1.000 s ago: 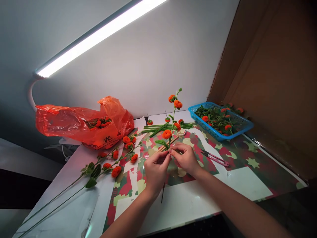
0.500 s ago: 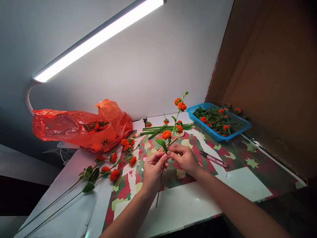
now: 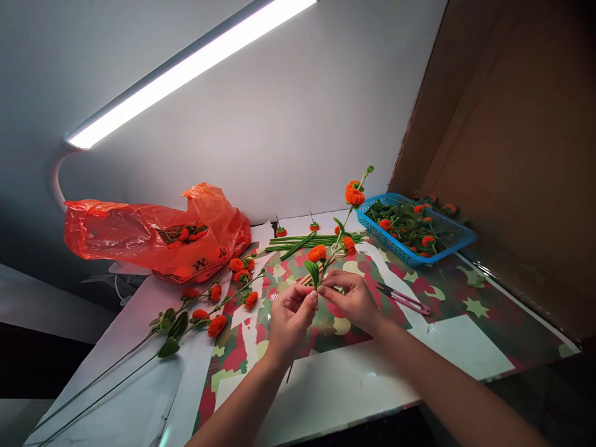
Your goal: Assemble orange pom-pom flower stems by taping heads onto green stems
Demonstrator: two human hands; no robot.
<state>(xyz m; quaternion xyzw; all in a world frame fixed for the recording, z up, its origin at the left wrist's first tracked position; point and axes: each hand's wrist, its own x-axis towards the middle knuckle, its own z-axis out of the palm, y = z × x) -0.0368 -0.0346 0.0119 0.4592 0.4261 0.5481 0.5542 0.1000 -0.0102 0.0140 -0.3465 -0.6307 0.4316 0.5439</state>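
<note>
The left hand (image 3: 291, 320) and the right hand (image 3: 356, 301) meet above the middle of the worktop (image 3: 344, 388), nearer its front edge than its back. Between them is an orange-flowered stem (image 3: 342, 226) with green leaves — it leans up and to the right, its topmost flowers standing in front of the near-left corner of the blue basket (image 3: 412, 256). The fingers of both hands are closed to a pinch on the stem, just below its lowest leaves, the two sets of fingertips touching or nearly so. The thin bare end of the stem comes out below the left hand, over the front part of the worktop.

Behind the stem, toward the back edge, lie a row of green sticks (image 3: 294, 244) and two small orange flowers (image 3: 281, 231) on short dark wires. To the right of the right hand, pink-handled snips (image 3: 405, 299) lie on the patterned covering (image 3: 447, 292). The basket, holding more leaves and orange flowers, sits at the back right. At the left edge are two long flower stems (image 3: 116, 357), laid slantwise — and behind them a red plastic bag (image 3: 209, 248) with orange flowers inside. A lit lamp (image 3: 186, 74) hangs above.
</note>
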